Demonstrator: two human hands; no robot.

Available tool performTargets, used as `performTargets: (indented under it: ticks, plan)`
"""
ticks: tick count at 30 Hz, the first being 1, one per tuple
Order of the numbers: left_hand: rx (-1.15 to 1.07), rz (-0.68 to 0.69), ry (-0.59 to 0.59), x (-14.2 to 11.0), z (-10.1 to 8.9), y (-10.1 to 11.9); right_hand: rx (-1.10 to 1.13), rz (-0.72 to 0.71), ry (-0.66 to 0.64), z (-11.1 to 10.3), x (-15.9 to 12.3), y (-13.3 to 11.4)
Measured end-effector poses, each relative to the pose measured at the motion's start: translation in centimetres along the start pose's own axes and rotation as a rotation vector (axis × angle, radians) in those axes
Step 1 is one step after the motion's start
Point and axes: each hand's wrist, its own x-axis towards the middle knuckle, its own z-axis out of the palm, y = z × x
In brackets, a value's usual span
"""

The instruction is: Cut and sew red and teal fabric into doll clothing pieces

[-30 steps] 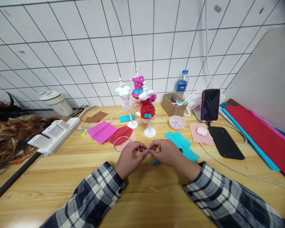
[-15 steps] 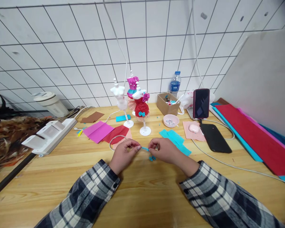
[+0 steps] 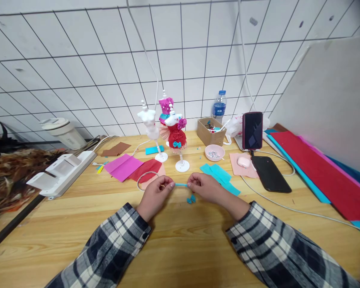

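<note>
My left hand (image 3: 156,194) and my right hand (image 3: 205,187) each pinch one end of a thin blue paper strip (image 3: 181,185), stretched between them just above the wooden table (image 3: 180,248). A small blue paper bow (image 3: 191,199) lies on the table right under my right hand. Beyond my hands stand three small mannequins: a bare white one (image 3: 150,124), one in a red paper dress (image 3: 176,138) with a blue bow, and one in a pink top (image 3: 166,106) behind.
Pink and red paper sheets (image 3: 124,166) and a white ring lie left; blue paper pieces (image 3: 219,176), a bead dish (image 3: 215,152), cardboard box (image 3: 210,132), bottle, two phones (image 3: 270,173) and long coloured sheets (image 3: 321,176) right. A power strip (image 3: 63,170) and feathers sit far left.
My hands have drawn apart, pulling the blue strip out straight between them. The view has shifted slightly, so the table's things sit a little further left and back.
</note>
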Motion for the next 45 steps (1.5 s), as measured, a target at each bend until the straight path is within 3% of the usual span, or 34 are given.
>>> performTargets:
  ticks: [11,16,20,23,28,32,34,38,45]
  plan:
    - [0.048,0.007,0.026,0.2,-0.3,-0.5,-0.131,0.032,0.113,-0.4,0.3,0.6]
    - [0.125,0.126,0.072,0.0,-1.0,0.1,-0.194,-0.132,0.171,-0.6,-0.5,-0.5]
    - [-0.037,0.254,-0.009,-0.5,-1.4,0.5,-0.282,-0.254,0.148,-0.3,-1.2,-1.4]
    - [-0.168,0.270,-0.066,-0.8,-1.3,0.7,-0.339,-0.288,0.142,-0.1,-1.4,-1.7]
    - [0.029,0.250,-0.129,-0.6,-0.8,1.4,-0.343,-0.331,0.165,0.1,-1.6,-1.9]
    - [0.105,0.274,-0.147,-0.6,-0.7,1.7,-0.350,-0.285,0.202,0.0,-1.7,-2.1]
    - [0.065,0.230,-0.175,-0.6,-0.6,1.7,-0.357,-0.265,0.197,-0.1,-1.5,-2.1]
    - [-0.137,-0.023,-0.212,-0.6,-0.4,1.2,-0.393,-0.185,0.195,-1.2,-1.1,-1.0]
    - [-0.345,-0.182,-0.083,-0.1,-0.7,0.2,-0.699,-0.035,0.105,-2.6,-1.2,1.9]
